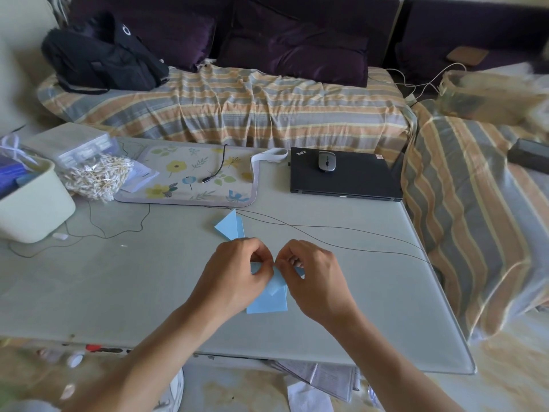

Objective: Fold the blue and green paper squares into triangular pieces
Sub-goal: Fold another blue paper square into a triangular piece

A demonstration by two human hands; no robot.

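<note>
On the pale grey-green glass tabletop (148, 292) both bare hands meet over a light blue paper square (269, 301) that lies near the front middle of the table. The left hand (237, 272) has its fingers curled in, thumb and forefinger pinched on the upper edge of the paper; the right hand (312, 272) is curled the same way, its fingertips (292, 261) closed on the paper just beside the left hand's — the two pinches almost touch. Part of the sheet is lifted and bent over between them, while its lower portion lies flat on the table, showing a straight bottom edge below the wrists.

Just beyond the hands sits a second light blue paper piece (230, 226), already folded into a pointed triangular shape, lying flat and apart from the sheet being handled. Thin black cords (341, 230) run across the table behind it.

Farther back are a floral-print rectangular mat (190, 179), a closed black laptop (344, 176) with a silver computer mouse (326, 161) resting on its lid, a clear bag of small wooden pegs (95, 173) and a pale cream plastic bin (32, 209) at the left edge. Behind the table stands a sofa under a striped orange and grey cover (237, 105), with a black backpack (101, 60) on it.
</note>
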